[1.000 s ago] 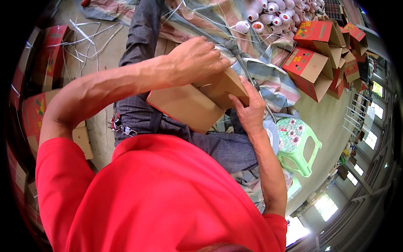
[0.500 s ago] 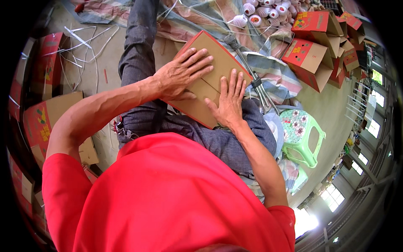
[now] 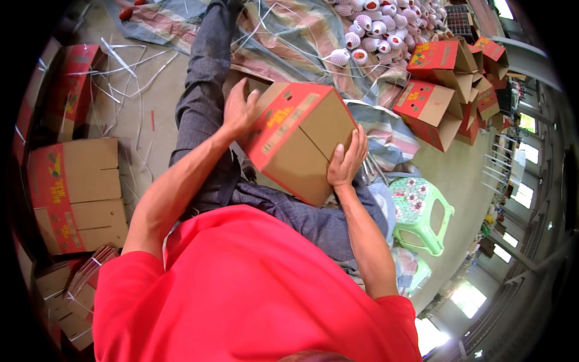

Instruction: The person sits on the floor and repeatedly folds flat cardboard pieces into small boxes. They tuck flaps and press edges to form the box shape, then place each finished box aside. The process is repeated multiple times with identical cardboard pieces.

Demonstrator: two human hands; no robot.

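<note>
A red and brown cardboard box (image 3: pixel 313 139) stands tilted between my legs, its closed brown flap face with a centre seam turned toward me and to the right. My left hand (image 3: pixel 240 111) grips its far left side, with some fingertips hidden behind the edge. My right hand (image 3: pixel 348 160) presses against the box's right side, thumb on the brown face and fingers along the edge. The box is held between both hands.
Flattened cartons (image 3: pixel 78 196) and strapped carton stacks lie at my left, beside loose white straps (image 3: pixel 129 75). Fruits in foam nets (image 3: pixel 377 30) are heaped on a striped sheet (image 3: pixel 289 45) ahead. Open boxes (image 3: pixel 425 108) and a green stool (image 3: pixel 419 208) stand right.
The box has been tipped, so its red printed side now shows. My hands have moved from lying flat on the brown face to gripping opposite sides.
</note>
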